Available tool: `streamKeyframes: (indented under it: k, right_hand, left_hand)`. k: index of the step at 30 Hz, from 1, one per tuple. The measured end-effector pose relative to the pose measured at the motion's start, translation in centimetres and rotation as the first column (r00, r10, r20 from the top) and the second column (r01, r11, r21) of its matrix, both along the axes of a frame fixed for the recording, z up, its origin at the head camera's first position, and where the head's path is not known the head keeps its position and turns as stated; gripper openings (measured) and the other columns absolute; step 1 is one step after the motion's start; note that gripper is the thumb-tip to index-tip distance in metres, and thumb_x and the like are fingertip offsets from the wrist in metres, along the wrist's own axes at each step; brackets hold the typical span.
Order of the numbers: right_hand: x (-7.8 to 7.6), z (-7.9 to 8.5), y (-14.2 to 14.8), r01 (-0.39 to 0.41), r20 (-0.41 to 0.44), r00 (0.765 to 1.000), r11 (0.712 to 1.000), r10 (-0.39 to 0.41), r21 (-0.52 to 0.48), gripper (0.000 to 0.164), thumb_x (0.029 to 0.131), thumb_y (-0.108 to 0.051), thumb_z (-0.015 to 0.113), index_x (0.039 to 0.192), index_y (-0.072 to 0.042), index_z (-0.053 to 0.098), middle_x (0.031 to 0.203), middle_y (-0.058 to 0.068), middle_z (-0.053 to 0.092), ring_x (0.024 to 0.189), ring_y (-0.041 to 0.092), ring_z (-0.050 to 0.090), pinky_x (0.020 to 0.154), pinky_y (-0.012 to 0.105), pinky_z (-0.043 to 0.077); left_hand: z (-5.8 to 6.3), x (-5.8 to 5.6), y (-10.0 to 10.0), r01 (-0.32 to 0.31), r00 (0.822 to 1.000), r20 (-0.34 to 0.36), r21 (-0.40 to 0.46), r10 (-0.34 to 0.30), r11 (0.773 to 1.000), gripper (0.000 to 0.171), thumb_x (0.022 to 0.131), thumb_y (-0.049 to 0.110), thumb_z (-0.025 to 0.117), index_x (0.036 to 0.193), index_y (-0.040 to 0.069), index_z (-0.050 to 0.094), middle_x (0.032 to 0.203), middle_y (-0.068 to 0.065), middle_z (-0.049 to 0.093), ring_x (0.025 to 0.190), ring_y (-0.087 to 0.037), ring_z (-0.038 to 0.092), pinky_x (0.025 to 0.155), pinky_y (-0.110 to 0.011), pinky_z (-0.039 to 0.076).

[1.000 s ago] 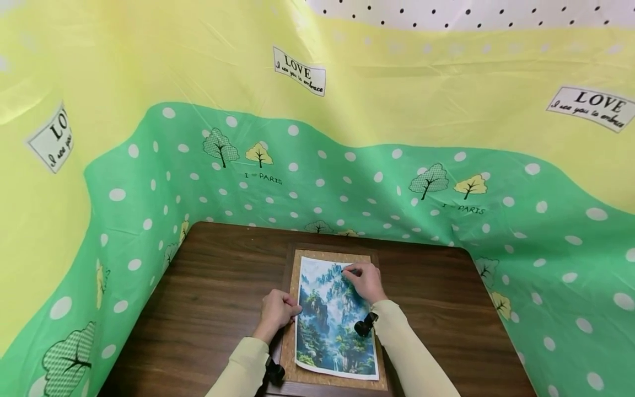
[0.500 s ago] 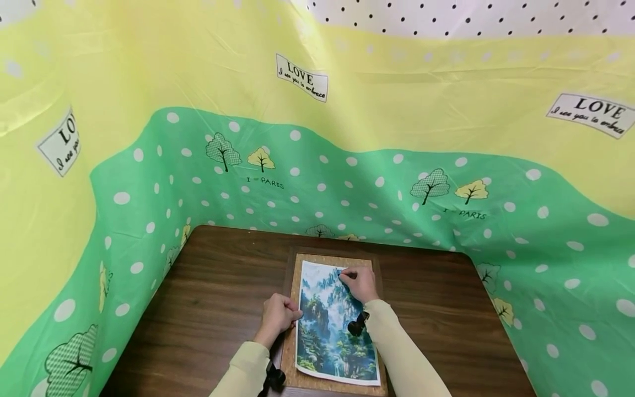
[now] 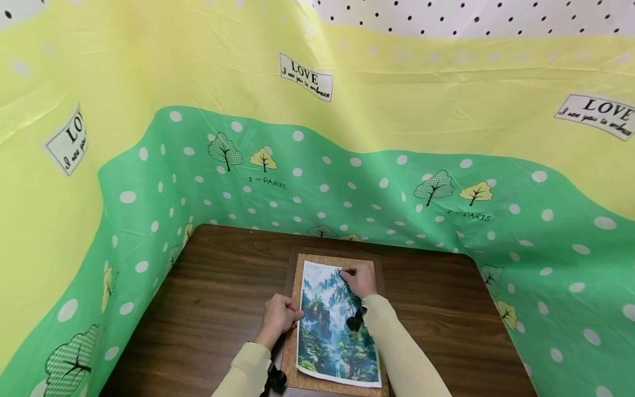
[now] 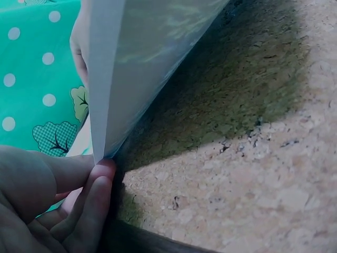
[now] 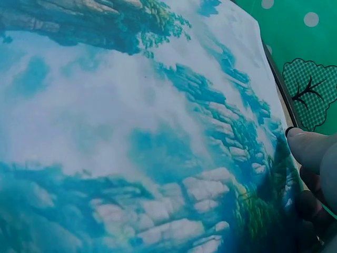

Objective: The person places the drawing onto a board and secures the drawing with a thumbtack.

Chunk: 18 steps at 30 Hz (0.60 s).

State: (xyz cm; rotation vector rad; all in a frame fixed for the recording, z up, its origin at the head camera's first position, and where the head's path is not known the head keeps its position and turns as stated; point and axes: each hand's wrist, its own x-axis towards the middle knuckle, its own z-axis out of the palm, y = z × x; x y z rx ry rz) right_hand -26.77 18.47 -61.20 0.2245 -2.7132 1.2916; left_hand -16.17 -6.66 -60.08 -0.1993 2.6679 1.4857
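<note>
A landscape print point(image 3: 327, 325) of blue mountains and green trees lies over a cork board point(image 3: 297, 377). My left hand point(image 3: 279, 314) pinches the print's left edge between thumb and fingers, right by the board's dark rim. Seen from the left wrist, the paper point(image 4: 158, 42) rises at a slant off the cork from those fingertips. My right hand point(image 3: 361, 280) is at the print's upper right edge, pinching a small black pushpin point(image 5: 289, 132), of which only a bit shows at the thumb tip. The other fingers are partly hidden behind the thumb.
The board has a dark wooden frame point(image 3: 378, 270) and rests on a dark brown wood table point(image 3: 218, 298). A green and yellow patterned cloth point(image 3: 347, 182) hangs around the table's back and sides. Black wrist cameras point(image 3: 355, 320) sit on both sleeves.
My right hand has shifted slightly left along the print's top edge, the pushpin still between its fingers. The left hand keeps its pinch on the left edge. The head view has tilted slightly.
</note>
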Motion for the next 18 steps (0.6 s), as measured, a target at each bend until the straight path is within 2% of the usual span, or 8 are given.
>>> streamKeyframes:
  k: [5,10,18]
  right_hand:
    - [-0.3,-0.09,-0.09,0.023,0.0,1.0,0.999,-0.023,0.046,0.007,0.092,-0.014,0.074,0.091,-0.01,0.081,0.089,0.005,0.076,0.074,0.02,0.067,0.073,0.046,0.057]
    - [-0.4,0.13,-0.35,0.07,0.035,0.997,0.993,-0.074,0.097,0.007,0.092,-0.019,0.075,0.089,-0.015,0.081,0.087,0.002,0.076,0.068,0.015,0.064,0.07,0.043,0.055]
    - [-0.5,0.35,-0.66,0.083,0.07,0.993,0.992,-0.09,0.097,0.008,0.092,-0.021,0.075,0.091,-0.016,0.081,0.088,0.002,0.075,0.068,0.014,0.062,0.066,0.039,0.053]
  left_hand:
    - [-0.08,-0.02,0.11,-0.008,1.0,-0.004,-0.01,0.008,1.0,0.02,0.078,0.014,0.087,0.063,0.014,0.073,0.059,0.003,0.065,0.046,-0.011,0.06,0.046,-0.028,0.048]
    - [0.06,0.04,0.23,-0.014,1.0,-0.005,-0.002,0.014,1.0,0.02,0.078,0.013,0.086,0.063,0.014,0.073,0.059,0.003,0.065,0.045,-0.01,0.06,0.045,-0.028,0.048]
    - [-0.02,0.09,0.22,-0.022,1.0,-0.009,-0.001,0.022,1.0,0.019,0.078,0.013,0.086,0.064,0.013,0.074,0.058,0.003,0.065,0.044,-0.01,0.06,0.044,-0.027,0.049]
